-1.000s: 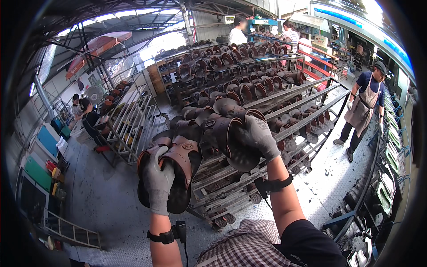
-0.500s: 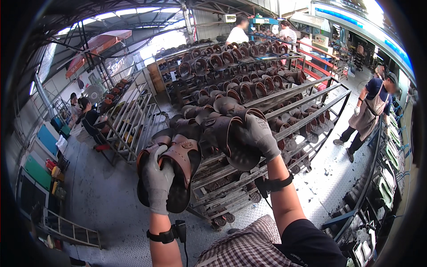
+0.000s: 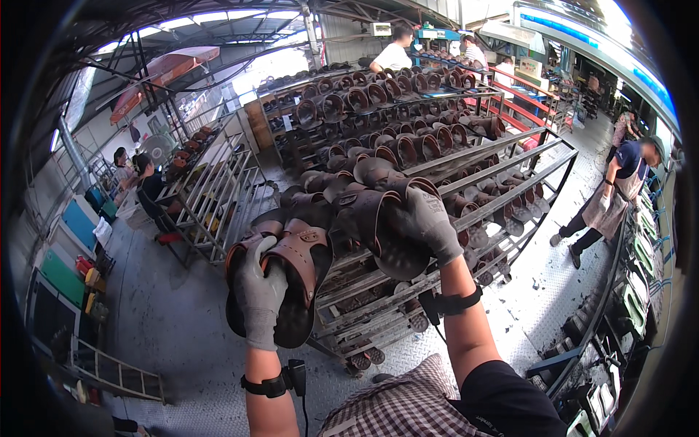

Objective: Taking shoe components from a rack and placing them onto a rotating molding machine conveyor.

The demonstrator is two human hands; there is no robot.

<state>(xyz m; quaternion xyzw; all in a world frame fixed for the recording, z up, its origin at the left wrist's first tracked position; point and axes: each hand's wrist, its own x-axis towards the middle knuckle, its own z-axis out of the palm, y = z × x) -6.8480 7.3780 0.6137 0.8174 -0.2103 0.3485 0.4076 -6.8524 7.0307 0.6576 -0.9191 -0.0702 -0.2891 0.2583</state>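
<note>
Grey work gloves cover both my hands. My left hand [image 3: 262, 290] is closed on a pair of brown sandals [image 3: 304, 251], its thumb over the strap and its fingers partly hidden between the two. My right hand [image 3: 429, 222] grips another pair of brown sandals [image 3: 368, 218] by the wide straps, with the dark soles hanging down; the fingertips are hidden inside the strap. Both pairs are at the near end of a metal rack [image 3: 502, 207], where more brown sandals [image 3: 375, 171] sit just beyond my hands.
Several tiers of sandals [image 3: 357, 98] fill the racks ahead. An empty-framed metal rack [image 3: 218, 197] stands left, near seated people. At right, a person in an apron [image 3: 622, 189] leans toward a curved line of moulds [image 3: 633, 313]. A small ladder-like frame [image 3: 120, 371] is at lower left.
The view has shifted slightly. My hands keep their hold on both pairs. The aproned person at right has leaned further toward the mould line, and another person shows behind.
</note>
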